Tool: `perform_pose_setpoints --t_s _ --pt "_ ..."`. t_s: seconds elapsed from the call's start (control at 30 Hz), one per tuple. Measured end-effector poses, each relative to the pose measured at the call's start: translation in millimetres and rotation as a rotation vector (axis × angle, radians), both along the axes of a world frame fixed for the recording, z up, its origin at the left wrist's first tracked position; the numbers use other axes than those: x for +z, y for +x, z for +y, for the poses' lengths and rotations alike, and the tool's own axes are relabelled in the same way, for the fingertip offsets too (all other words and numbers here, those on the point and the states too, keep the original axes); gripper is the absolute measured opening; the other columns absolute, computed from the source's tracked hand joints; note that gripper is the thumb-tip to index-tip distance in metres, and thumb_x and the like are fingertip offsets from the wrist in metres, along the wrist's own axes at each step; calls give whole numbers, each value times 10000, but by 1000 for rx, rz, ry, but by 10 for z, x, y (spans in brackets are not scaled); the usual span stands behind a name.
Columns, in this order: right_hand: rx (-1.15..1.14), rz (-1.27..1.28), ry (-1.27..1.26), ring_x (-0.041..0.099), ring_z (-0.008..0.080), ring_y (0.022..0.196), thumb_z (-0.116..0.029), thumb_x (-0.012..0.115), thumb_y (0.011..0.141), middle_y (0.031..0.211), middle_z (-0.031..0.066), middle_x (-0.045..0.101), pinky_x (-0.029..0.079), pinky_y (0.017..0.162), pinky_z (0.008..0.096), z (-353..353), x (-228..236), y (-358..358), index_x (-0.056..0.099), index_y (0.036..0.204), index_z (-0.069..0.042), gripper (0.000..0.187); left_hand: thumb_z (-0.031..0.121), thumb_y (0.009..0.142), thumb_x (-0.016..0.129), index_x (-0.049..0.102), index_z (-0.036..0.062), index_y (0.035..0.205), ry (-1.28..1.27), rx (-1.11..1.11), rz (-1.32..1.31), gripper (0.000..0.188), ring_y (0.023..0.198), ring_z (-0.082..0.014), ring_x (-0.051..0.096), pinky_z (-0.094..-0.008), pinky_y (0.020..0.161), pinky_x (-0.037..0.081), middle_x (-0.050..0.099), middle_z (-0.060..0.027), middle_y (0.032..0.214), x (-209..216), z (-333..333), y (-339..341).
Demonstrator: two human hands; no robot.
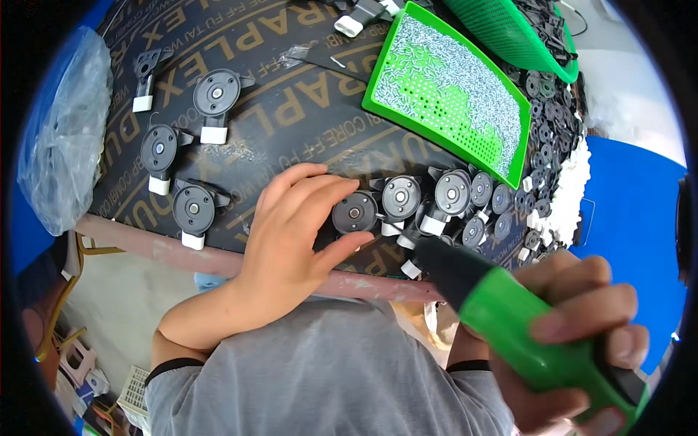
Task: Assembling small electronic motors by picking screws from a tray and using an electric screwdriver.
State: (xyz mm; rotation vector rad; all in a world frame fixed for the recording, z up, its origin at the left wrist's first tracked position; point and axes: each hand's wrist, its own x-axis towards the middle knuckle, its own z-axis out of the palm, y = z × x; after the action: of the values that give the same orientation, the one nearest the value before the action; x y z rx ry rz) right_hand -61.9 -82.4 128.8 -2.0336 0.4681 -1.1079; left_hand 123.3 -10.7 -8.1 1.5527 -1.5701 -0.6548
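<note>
My left hand (287, 229) grips a black round plastic part (355, 212) between thumb and fingers, near the front edge of the table. The part has a metal piece at its middle. In my right hand (582, 320) is a green electric screwdriver (502, 312) with a black nose. Its thin bit points left toward the held part; I cannot tell whether it touches anything. Just right of the held part lie two similar black parts with white ends, one nearer (401, 196) and one farther right (452, 192).
Several finished-looking black parts (217, 93) with white ends lie at the left. A green tray (374, 91) holds many small screws. Behind it leans a green basket (567, 69) of black pieces. Black discs and white pieces (571, 192) pile at right. A clear plastic bag (65, 138) lies far left.
</note>
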Motion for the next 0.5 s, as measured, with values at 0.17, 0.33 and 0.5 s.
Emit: perform_pose_setpoints --t_s 0.17,0.33,0.5 --pt "19 -35 -120 424 150 577 -359 592 963 849 110 562 461 464 279 -69 -326 136 434 1340 -63 505 192 712 834 630 45 1191 -22 5 36 541 1173 -338 539 -443 979 437 642 -95 1145 8 5 4" --pt "2 -15 -190 425 143 544 -350 556 981 827 113 563 415 438 261 -95 -379 246 432 1334 -57 475 212 727 820 631 39 1185 -19 10 62 525 1174 -318 540 -436 984 431 637 -95 1138 -14 14 13" --pt "17 80 -186 415 137 522 -335 539 985 816 117 560 397 437 256 -84 -337 299 436 1322 -50 453 80 681 816 626 49 1225 6 -6 95 577 1216 -329 529 -426 1005 436 637 -85 1207 -21 35 26"
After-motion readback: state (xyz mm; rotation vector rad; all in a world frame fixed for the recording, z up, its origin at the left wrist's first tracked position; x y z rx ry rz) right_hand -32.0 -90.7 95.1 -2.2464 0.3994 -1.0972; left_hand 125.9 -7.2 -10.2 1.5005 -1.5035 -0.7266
